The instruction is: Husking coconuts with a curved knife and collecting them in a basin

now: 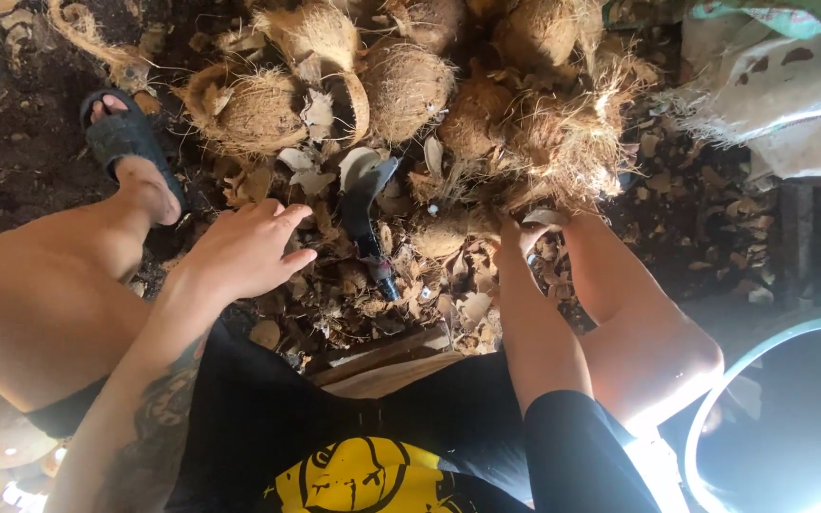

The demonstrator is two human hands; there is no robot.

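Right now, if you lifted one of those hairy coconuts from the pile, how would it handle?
The coconut looks round, so it would probably roll if nudged. Its fibrous husk likely gives a rough, non-slippery hold. It seems hard and stiff, probably fairly heavy for its size.

Single head view, looking steeply down — close over knees, littered ground

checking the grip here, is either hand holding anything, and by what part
Left hand hovers open, holding nothing. Right hand reaches into the coconut husks; its grip is hidden, so it cannot be told.
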